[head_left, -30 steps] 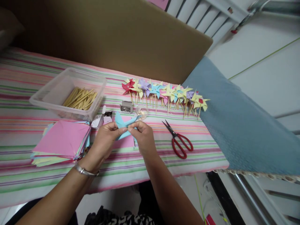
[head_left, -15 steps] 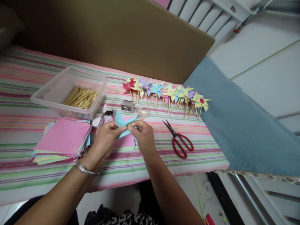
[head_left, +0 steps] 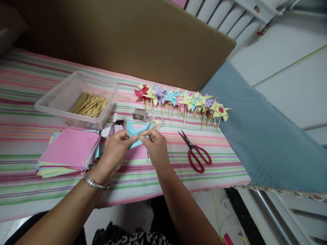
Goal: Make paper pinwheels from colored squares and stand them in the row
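Observation:
Both of my hands pinch a light blue paper piece (head_left: 133, 132) above the striped cloth, its flaps bent towards the middle. My left hand (head_left: 115, 151), with a metal bangle at the wrist, grips the left side. On the right side, my right hand (head_left: 155, 147) presses the folded tips together with thumb and fingers. A pink paper square (head_left: 135, 153) lies flat under my hands.
A stack of coloured paper squares (head_left: 70, 152) lies at the left, behind it a clear plastic tub (head_left: 76, 100) of wooden sticks. Red scissors (head_left: 196, 154) lie right of my hands. Finished pinwheels (head_left: 182, 102) line the back, small pin boxes (head_left: 139, 115) nearer. A blue mat (head_left: 255, 136) lies right.
My hands have barely shifted; the fingers keep working the blue paper's flaps together at the centre. The view has drifted slightly.

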Demonstrator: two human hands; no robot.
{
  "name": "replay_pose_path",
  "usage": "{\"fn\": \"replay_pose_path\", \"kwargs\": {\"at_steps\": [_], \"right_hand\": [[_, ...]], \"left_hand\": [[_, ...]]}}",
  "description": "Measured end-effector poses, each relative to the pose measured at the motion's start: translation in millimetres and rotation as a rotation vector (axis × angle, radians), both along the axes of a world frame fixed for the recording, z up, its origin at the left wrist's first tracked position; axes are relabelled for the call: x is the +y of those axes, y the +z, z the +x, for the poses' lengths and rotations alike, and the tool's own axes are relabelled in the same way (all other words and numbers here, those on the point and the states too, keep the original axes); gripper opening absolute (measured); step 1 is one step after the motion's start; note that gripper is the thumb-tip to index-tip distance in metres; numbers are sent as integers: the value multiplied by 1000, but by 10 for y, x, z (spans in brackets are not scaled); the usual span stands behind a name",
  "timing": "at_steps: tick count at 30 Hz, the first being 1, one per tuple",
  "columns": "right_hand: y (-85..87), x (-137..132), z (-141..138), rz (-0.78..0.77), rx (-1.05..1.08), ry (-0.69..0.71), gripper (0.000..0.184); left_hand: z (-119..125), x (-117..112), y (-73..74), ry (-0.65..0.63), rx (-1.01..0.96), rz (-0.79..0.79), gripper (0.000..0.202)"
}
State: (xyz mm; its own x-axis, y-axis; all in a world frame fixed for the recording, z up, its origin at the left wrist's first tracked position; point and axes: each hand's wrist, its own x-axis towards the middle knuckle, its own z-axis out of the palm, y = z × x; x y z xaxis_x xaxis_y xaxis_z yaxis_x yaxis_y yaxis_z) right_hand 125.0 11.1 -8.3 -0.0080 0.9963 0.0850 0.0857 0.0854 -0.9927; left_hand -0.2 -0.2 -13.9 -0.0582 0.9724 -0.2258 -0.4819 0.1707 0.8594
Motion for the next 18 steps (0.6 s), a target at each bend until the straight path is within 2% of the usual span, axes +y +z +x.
{"fn": "replay_pose_path", "kwargs": {"at_steps": [6,13,18], "right_hand": [[20,-19,-7,42,31,14,3],[89,-46,-4,101,-73,48,6],[67,-48,1,139,-75,89,8]], "left_hand": [[-39,15,14,-112,42,42,21],[-97,24,40,-106,143,41,18],[-134,25,85,-114,196,-10,15]]}}
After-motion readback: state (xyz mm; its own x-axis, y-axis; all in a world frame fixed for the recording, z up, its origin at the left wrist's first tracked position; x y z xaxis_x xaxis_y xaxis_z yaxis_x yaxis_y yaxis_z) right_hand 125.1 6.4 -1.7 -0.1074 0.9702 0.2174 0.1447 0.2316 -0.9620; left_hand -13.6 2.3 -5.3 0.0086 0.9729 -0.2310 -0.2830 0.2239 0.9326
